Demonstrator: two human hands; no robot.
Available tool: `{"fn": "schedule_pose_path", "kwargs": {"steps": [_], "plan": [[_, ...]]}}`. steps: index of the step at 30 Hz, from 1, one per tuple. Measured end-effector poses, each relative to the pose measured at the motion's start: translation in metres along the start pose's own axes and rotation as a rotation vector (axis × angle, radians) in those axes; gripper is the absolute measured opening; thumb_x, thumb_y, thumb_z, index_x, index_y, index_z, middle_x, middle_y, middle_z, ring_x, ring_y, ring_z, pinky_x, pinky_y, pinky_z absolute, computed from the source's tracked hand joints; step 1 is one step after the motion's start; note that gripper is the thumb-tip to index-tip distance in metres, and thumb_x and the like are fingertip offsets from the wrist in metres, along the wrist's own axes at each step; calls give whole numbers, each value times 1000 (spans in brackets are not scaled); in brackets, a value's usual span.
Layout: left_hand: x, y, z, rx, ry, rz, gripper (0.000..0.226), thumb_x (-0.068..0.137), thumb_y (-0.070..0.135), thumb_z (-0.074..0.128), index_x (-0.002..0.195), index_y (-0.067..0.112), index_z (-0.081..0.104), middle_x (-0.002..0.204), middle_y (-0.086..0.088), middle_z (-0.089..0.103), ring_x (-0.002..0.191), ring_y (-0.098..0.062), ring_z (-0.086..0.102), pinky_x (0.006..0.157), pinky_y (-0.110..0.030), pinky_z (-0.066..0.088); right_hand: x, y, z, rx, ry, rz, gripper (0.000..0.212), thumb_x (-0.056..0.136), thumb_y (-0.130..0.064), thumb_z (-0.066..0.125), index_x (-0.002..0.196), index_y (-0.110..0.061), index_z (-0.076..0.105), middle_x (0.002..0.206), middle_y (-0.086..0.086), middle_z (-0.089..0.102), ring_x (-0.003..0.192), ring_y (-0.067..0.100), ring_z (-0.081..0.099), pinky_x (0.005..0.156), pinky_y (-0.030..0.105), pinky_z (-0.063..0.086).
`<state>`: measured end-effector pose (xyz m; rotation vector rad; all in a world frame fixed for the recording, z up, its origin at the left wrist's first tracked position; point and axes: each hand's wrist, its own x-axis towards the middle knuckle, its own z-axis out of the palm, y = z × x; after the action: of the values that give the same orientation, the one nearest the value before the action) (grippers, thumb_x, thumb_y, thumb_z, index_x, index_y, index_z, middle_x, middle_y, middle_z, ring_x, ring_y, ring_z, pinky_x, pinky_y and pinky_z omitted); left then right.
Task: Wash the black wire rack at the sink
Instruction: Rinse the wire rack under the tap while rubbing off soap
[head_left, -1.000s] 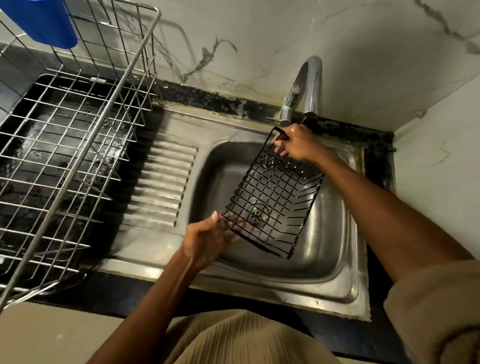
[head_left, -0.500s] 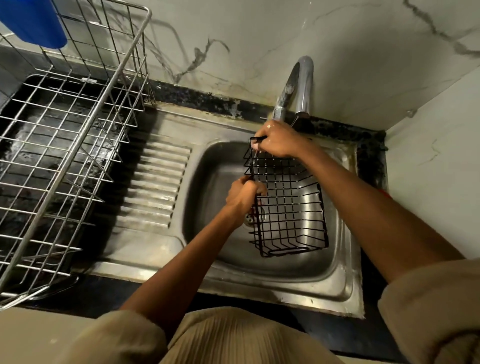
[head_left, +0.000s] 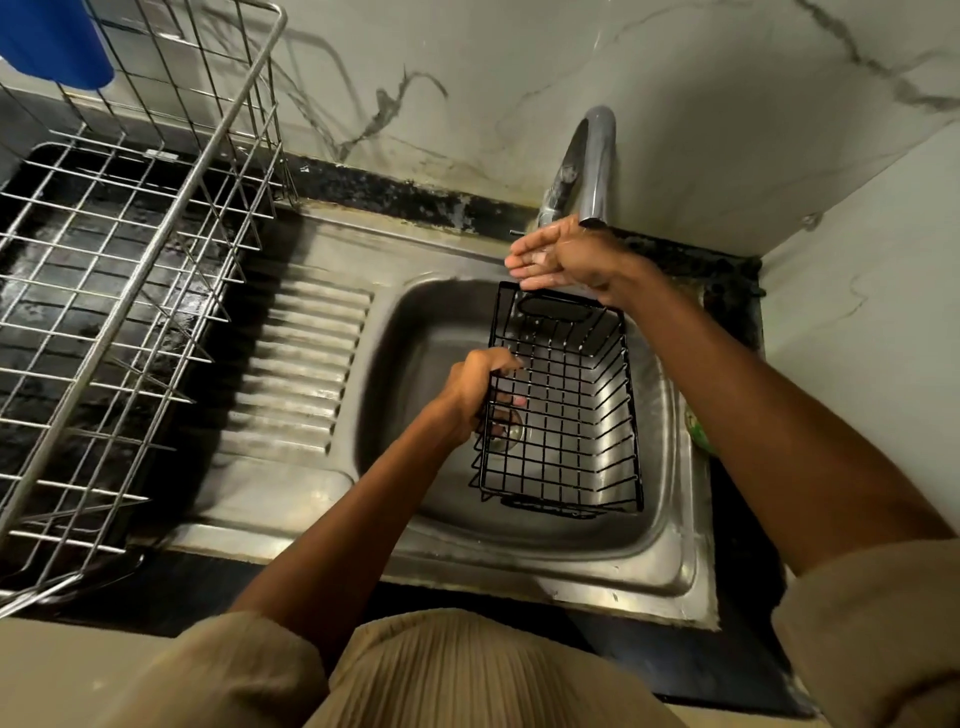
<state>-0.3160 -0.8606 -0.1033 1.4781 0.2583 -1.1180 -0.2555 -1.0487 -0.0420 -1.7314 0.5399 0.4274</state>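
The black wire rack (head_left: 563, 410), a basket-shaped grid, sits inside the steel sink basin (head_left: 415, 332) with its open side up. My left hand (head_left: 475, 387) grips the rack's left rim, fingers curled through the wires. My right hand (head_left: 558, 254) is open, fingers stretched to the left, just under the steel tap (head_left: 592, 161) and above the rack's far end. It holds nothing. The drain shows through the rack's grid near my left fingers.
A large steel dish rack (head_left: 119, 291) stands on the dark counter at left, with a blue object (head_left: 49, 39) at its top corner. The ribbed drainboard (head_left: 301, 364) lies between it and the basin. Marble walls close the back and right.
My right hand has let go of the rack's far rim and opened under the tap. The rack has turned from tilted to open side up, lower in the basin, with my left hand on its rim.
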Motion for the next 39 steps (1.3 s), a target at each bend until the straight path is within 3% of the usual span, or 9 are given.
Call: {"fn": "schedule_pose_path", "kwargs": {"steps": [5,10,16,19,23,27,33,36,39], "plan": [[1,-1,-3,-15,38,-8,22,83,32,57,98,19,66,95,-16,76,83,-32,71,89,-51,55,-2,-2,10,1,-13,10,37,95,19,35,116,5,61,112,21,68,105,28,70,89,36,59],[-1,-2,-9,-51,70,20,20,88,28,55,101,16,66,88,-12,71,70,-24,68,66,-33,54,-3,5,4,-61,41,70,42,89,22,38,115,3,64,110,18,70,100,25,72,85,33,60],[-1,-10,-20,-85,136,25,33,87,29,56,111,9,66,97,-15,68,79,-26,66,57,-29,52,-1,18,-8,-125,222,93,27,89,14,47,105,5,67,105,23,72,91,26,74,80,33,61],[-3,-10,-19,-100,144,22,23,89,27,54,103,12,64,92,-13,68,76,-25,64,57,-29,51,-1,14,1,-143,279,85,22,93,7,48,102,6,68,104,25,71,86,25,73,77,31,62],[-4,-8,-12,-89,143,23,18,85,25,55,94,16,69,86,-12,68,73,-26,63,60,-31,49,-7,3,21,-137,196,27,23,96,5,48,109,8,66,93,17,72,89,27,70,86,37,58],[-3,-9,-9,-82,158,36,24,84,28,56,100,15,70,86,-10,72,69,-23,66,61,-30,51,-7,-2,24,-160,174,-5,22,96,5,48,108,7,68,95,18,72,86,22,68,87,37,58],[-1,-12,-14,-85,192,44,25,87,29,56,104,16,69,93,-13,73,78,-26,67,66,-34,52,1,12,7,-224,330,78,16,92,2,54,95,1,70,99,19,74,71,16,66,60,19,57],[-3,-11,-11,-84,185,42,26,86,29,57,104,16,70,87,-11,73,73,-25,67,65,-33,53,-1,12,12,-286,342,44,15,91,2,55,94,5,70,97,22,74,72,18,66,67,26,58],[-3,-9,-6,-76,167,45,26,84,29,58,100,15,72,80,-8,72,72,-25,67,68,-38,54,-9,1,28,-287,248,-37,19,92,7,51,100,9,69,94,19,72,79,20,67,71,26,59]]}}
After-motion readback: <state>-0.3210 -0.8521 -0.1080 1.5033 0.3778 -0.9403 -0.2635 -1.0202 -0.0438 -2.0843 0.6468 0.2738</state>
